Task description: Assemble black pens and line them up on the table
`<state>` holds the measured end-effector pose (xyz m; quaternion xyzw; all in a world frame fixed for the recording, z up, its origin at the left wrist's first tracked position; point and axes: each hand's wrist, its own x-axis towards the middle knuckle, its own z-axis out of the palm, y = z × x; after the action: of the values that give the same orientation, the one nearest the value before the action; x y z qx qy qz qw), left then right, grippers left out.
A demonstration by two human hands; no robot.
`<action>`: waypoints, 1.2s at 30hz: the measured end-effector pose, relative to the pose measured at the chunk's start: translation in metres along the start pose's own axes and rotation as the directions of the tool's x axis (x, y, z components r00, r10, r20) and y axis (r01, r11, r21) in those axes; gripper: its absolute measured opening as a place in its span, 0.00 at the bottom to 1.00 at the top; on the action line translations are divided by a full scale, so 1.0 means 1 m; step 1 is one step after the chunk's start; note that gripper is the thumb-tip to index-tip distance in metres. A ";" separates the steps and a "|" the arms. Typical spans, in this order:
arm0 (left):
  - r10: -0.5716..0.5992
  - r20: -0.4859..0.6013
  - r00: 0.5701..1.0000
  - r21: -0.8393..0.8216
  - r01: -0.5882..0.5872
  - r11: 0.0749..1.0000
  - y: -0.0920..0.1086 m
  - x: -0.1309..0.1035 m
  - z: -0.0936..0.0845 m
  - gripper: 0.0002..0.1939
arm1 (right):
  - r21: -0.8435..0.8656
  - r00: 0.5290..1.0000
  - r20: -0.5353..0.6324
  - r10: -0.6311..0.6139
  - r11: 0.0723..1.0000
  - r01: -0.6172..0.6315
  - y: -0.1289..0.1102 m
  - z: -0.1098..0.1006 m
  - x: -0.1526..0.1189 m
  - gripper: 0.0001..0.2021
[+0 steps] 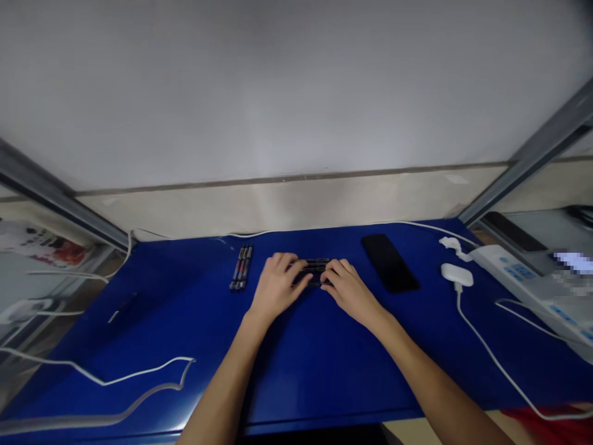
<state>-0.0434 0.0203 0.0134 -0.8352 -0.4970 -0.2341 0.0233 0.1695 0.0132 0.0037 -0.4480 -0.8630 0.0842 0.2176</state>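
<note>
Blue desk (pixel 301 371): left of phone (pixel 390 262), left hand (pixel 278 281) and right hand (pixel 345 281) touch opposite ends of pens (pixel 317 261); can't tell if clamped. Likely light, stiff, slick; mid-barrel grip suits.

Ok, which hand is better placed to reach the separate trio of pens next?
Probably the left hand: the trio of pens lies just to its left, while the right hand is farther off, beyond the pens between both hands. The left must first leave those middle pens.
</note>
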 end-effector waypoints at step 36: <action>0.072 0.006 0.997 0.035 -0.072 0.997 0.021 -0.001 0.021 0.13 | 0.152 0.999 -0.041 0.009 0.988 -0.003 0.004 0.007 0.002 0.12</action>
<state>-0.0187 0.0143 -0.0019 -0.8526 -0.4708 -0.2224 0.0450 0.1682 0.0169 -0.0036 -0.4344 -0.8481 0.1411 0.2685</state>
